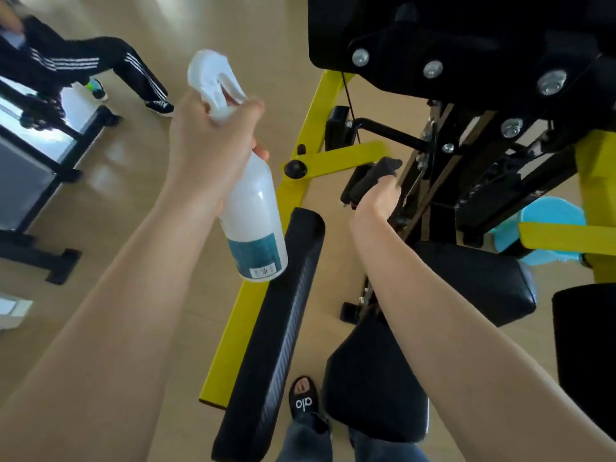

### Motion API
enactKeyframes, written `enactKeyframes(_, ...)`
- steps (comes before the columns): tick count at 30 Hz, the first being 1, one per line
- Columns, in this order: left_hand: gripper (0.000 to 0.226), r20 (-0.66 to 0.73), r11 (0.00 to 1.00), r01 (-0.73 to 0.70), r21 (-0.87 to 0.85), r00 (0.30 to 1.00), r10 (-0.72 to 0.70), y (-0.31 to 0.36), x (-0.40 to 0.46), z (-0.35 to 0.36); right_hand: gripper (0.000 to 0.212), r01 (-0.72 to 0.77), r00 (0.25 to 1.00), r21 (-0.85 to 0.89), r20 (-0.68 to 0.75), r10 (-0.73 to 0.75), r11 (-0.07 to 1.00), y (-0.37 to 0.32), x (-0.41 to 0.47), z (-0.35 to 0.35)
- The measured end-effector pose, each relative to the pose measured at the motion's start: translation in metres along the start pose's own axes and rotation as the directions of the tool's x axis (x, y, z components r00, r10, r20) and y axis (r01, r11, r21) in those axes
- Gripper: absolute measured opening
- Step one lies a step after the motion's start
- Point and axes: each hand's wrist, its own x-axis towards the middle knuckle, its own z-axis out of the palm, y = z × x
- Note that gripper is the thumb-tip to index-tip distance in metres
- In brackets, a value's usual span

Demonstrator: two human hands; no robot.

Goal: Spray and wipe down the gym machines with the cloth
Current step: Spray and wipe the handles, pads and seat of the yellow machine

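A yellow square-tube steel gym machine frame (233, 325) with black plates and bright round bolt heads fills the right and centre, standing on a pale, smooth wooden floor (140, 181). Beside its long diagonal rail lies a long black padded bar with a ribbed, faintly glossy cover (273, 331), and to the right of that sit rounded black vinyl seat cushions (376, 391). At upper left a person in black trousers with white stripes (100, 61) stands by another dark-framed machine. The left hand (206, 148) is wrapped around the neck of a translucent white plastic spray bottle with a teal label (253, 221), which hangs bottom-down above the rail. The right hand (376, 198) clutches a dark, nubby folded cloth (370, 181) against the machine's black central parts, below a thin black metal lever. A light blue plastic bucket (546, 225) shows behind the frame at right.
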Motion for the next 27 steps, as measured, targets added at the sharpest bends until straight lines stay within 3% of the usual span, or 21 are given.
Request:
enactKeyframes(2, 0.018, -0.051, 1.0, -0.008, 0.012, 0.999, 0.009, -0.009, 0.013, 0.001, 0.015, 0.101, 0.995, -0.078, 0.009, -0.1, 0.992, 0.005, 0.007, 0.004)
enactKeyframes(11, 0.013, -0.068, 0.985, -0.161, -0.064, 0.985, 0.157, -0.046, 0.035, 0.032, 0.027, 0.247, 0.969, -0.347, 0.066, -0.239, 0.905, 0.025, 0.039, 0.028)
enactKeyframes(17, 0.037, -0.025, 0.965, -0.262, -0.011, 0.965, 0.261, -0.052, 0.042, 0.048, 0.034, 0.197, 0.977, -0.265, -0.03, -0.212, 0.944, 0.021, 0.063, 0.039)
enactKeyframes(21, 0.027, -0.012, 0.956, -0.294, 0.015, 0.956, 0.294, -0.052, 0.044, 0.051, 0.041, 0.204, 0.976, -0.234, -0.02, -0.215, 0.951, 0.019, 0.078, 0.047)
enactKeyframes(25, 0.021, 0.007, 0.955, -0.296, 0.03, 0.955, 0.296, -0.049, 0.044, 0.053, 0.014, 0.2, 0.979, -0.308, 0.012, -0.206, 0.93, 0.022, 0.093, 0.051)
enactKeyframes(27, 0.024, 0.002, 0.957, -0.288, 0.034, 0.957, 0.289, -0.049, 0.044, 0.054, 0.011, 0.205, 0.977, -0.33, 0.014, -0.212, 0.921, 0.024, 0.098, 0.051)
